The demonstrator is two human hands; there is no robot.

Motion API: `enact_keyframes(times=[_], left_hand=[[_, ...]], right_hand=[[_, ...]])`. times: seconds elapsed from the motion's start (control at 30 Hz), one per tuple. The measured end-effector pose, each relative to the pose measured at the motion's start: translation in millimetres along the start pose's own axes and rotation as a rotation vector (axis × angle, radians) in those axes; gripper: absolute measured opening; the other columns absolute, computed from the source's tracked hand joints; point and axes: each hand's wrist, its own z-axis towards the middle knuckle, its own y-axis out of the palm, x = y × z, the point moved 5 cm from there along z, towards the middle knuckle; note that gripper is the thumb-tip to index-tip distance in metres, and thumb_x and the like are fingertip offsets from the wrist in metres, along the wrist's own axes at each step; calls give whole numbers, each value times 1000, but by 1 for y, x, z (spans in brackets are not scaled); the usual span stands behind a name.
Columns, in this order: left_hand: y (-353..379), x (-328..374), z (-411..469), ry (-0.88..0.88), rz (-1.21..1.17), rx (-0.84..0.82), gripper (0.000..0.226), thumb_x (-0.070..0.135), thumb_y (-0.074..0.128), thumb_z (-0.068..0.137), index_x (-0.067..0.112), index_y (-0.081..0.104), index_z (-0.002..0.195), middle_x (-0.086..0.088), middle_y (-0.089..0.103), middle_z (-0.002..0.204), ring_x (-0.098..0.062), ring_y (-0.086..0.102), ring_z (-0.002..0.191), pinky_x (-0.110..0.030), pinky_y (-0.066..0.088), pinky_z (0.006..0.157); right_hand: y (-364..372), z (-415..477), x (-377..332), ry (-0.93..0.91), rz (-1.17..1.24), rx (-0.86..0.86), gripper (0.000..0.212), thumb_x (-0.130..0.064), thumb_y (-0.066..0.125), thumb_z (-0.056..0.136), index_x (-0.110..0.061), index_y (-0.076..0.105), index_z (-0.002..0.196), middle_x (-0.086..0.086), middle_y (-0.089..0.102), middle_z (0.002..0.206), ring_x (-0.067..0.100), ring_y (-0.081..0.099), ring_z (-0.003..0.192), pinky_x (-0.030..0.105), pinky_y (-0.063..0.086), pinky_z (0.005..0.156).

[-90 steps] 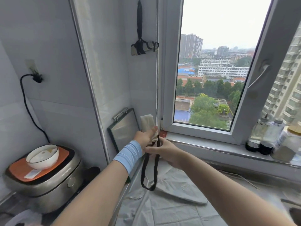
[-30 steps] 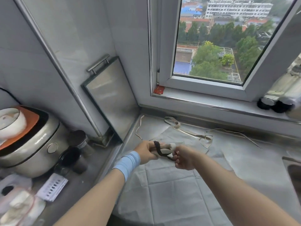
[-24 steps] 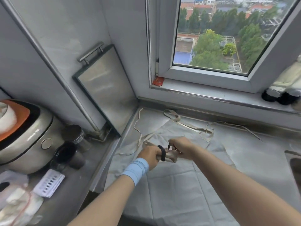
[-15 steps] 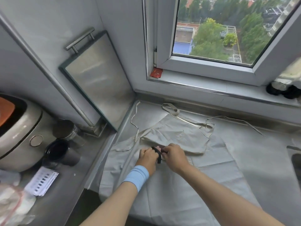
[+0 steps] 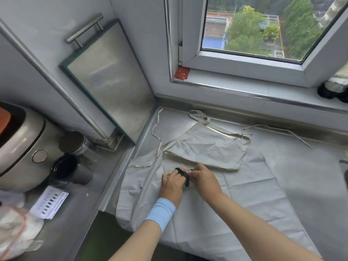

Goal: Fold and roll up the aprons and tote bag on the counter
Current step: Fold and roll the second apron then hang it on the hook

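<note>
My left hand (image 5: 172, 182) grips a small rolled cream tote bag, almost hidden inside the fingers, low over the counter. Its black strap (image 5: 185, 176) loops across my knuckles. My right hand (image 5: 202, 178) pinches the strap's end beside the roll. Under both hands a large pale apron (image 5: 244, 200) lies spread flat on the counter. A smaller cream apron (image 5: 205, 147) lies partly folded on top of it, its thin ties (image 5: 278, 131) trailing towards the window wall.
A steel board with a handle (image 5: 111, 80) leans in the corner. On the lower left counter are a rice cooker (image 5: 20, 147), two dark cups (image 5: 71, 168) and a plastic bag (image 5: 17, 230). Bottles (image 5: 333, 87) stand on the sill; a sink edge (image 5: 344, 166) is at right.
Both hands came down from in front of the window to just above the aprons, winding the hanging black strap round the rolled bag. The view tilted down to the counter.
</note>
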Motion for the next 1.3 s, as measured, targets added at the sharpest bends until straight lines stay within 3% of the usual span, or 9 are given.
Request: enact_keyframes(times=[0.1,0.23,0.4,0.63,0.77,0.87,1.0,1.13,1.3], left_hand=[[-6,0,-4,-46,-66,65,32,2,37,67,16,65,73,4,57,68,-12,46,83,-24,37,76],[-6,-12,3,-137,-83,41,29,-8,60,73,19,67,82,8,59,75,-11,40,81,-25,47,61],[-7,-15,8,-181,-171,-38,15,4,64,81,16,72,85,3,61,87,-16,48,84,-21,40,73],[-6,-26,11,-287,-254,-15,2,5,71,77,7,72,76,-5,64,79,-22,60,77,-30,48,73],[-8,-30,7,-296,-306,25,3,9,72,80,9,69,79,-1,63,79,-14,57,75,-8,40,71],[-4,-27,4,-307,-341,24,4,8,66,84,12,66,83,2,62,84,-12,57,80,-5,37,73],[-3,-28,2,-478,-460,71,11,9,66,84,19,65,79,5,63,83,-12,55,73,-6,38,69],[-2,-39,3,-601,-529,41,12,11,71,81,22,66,82,2,63,90,-9,56,71,-4,39,65],[-4,-50,-2,-612,-454,-57,43,18,77,75,17,59,115,1,51,115,-12,52,103,-23,41,97]], right_hand=[[-1,0,0,25,-3,-18,8,-21,71,88,-15,77,85,-3,49,78,15,52,66,29,43,58],[-1,4,-7,12,-30,-88,9,-13,69,86,-15,77,82,4,55,81,22,55,70,32,45,61],[1,0,-9,106,73,-111,15,-11,65,84,-15,77,77,0,53,80,17,53,72,19,40,60],[-1,2,-10,277,170,-133,15,-37,76,78,-23,79,82,-8,58,86,7,57,81,9,35,65],[0,5,-8,312,179,-106,9,-26,69,80,-23,77,83,-8,60,86,9,59,83,16,41,69],[0,4,-8,369,217,-58,10,-17,65,79,-19,71,87,-5,59,95,11,58,89,16,40,74],[2,4,-16,131,95,14,39,-7,56,73,-21,64,109,-1,53,110,18,49,101,26,40,85],[13,8,-19,-16,4,-121,16,-20,65,83,-19,72,97,-3,63,96,19,55,95,34,46,78],[10,17,-13,91,100,-106,3,-13,69,85,-12,71,85,-6,60,83,15,58,86,17,37,70]])
